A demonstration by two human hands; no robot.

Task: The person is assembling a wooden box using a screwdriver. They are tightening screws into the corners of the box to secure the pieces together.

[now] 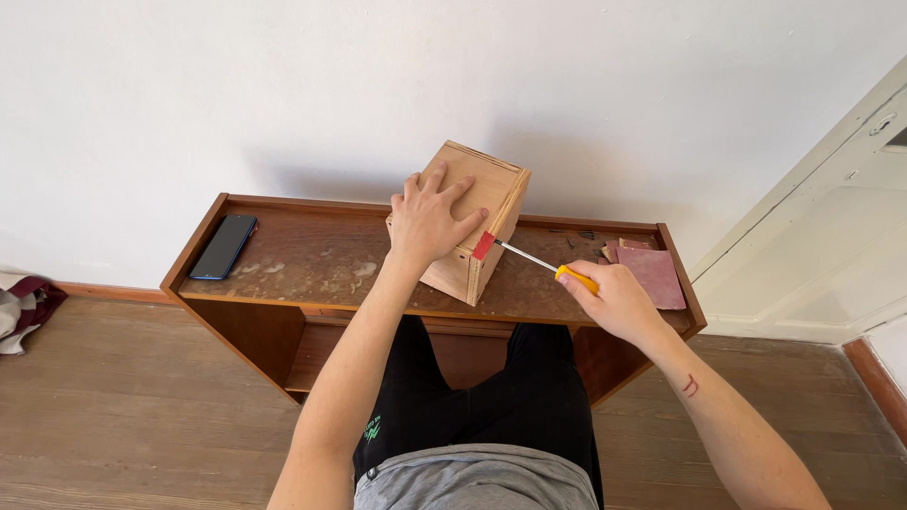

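A wooden box (477,222) stood tilted at the centre of the frame, on the worn top of a low wooden shelf unit (312,257). Its long axis ran from the lower near corner up and away toward the wall, so one upper corner pointed toward the top of the frame. A small red piece (484,246) sat against the box's right-hand edge.

The left hand (430,219) lay on the box's upper face with fingers spread and palm pressed flat. The right hand (612,297), right of centre, was closed around the yellow handle of a screwdriver (543,262). The tool's thin metal shaft ran from lower right to upper left, its tip meeting the box at the red piece. Most of the handle was hidden inside the fist, and the tip itself was too small to make out.

A dark smartphone (224,246) lay flat near the left end of the shelf top, well apart from the box. At the right end lay a reddish sheet of sandpaper (652,274), with a few small dark bits beside it that could not be identified. The shelf top was scuffed, with pale patches. Behind it rose a plain white wall (283,85); below was a wooden plank floor (123,397). A white door frame (831,236) was cut off at the right edge, and a bundle of cloth (24,307) at the left edge.
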